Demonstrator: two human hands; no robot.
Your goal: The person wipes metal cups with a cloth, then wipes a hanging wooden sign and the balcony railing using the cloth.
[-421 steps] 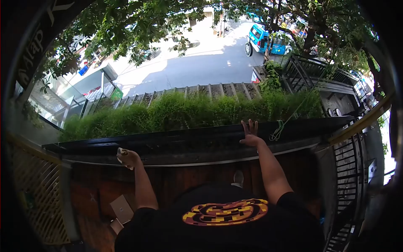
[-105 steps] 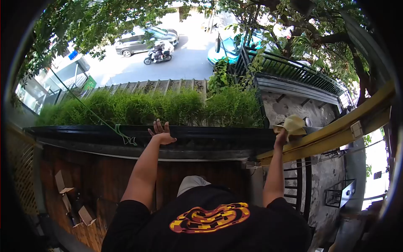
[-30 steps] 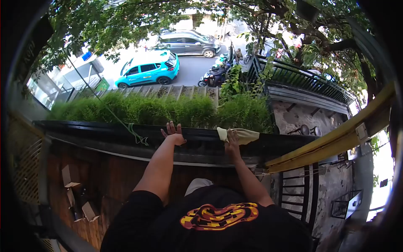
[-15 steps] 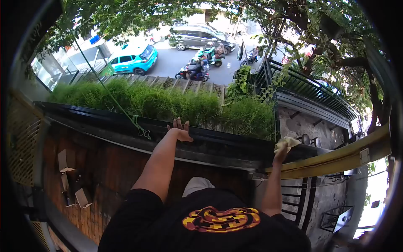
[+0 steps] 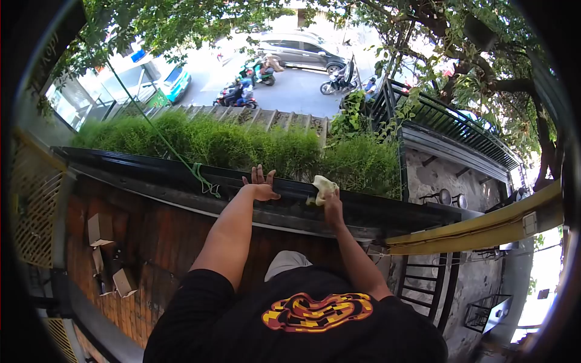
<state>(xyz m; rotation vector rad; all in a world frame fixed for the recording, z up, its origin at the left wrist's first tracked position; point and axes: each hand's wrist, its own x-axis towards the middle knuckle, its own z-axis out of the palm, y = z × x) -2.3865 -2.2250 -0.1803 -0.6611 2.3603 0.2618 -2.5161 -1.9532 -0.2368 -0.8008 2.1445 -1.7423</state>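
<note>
My left hand (image 5: 262, 185) rests on the black ledge (image 5: 145, 167) with its fingers spread and nothing in it. To its right, my right hand (image 5: 331, 204) is closed around a pale yellow cloth (image 5: 324, 187), which lies against the same ledge. Part of the cloth sticks out past my fingers on the left. Green feathery plants (image 5: 224, 139) grow along the far side of the ledge. A green cord (image 5: 196, 172) is looped at the ledge, left of my left hand.
A yellow beam (image 5: 472, 233) meets the ledge's right end. Open cardboard boxes (image 5: 100, 230) lie on the wooden floor (image 5: 145, 242) below left. Beyond the plants, a dark car (image 5: 296, 49) and several motorbikes are on the street. A black railing (image 5: 448, 121) stands at right.
My right hand has moved left along the ledge with the cloth, from near the yellow beam toward my left hand. My left hand has stayed in place. Vehicles on the street have shifted.
</note>
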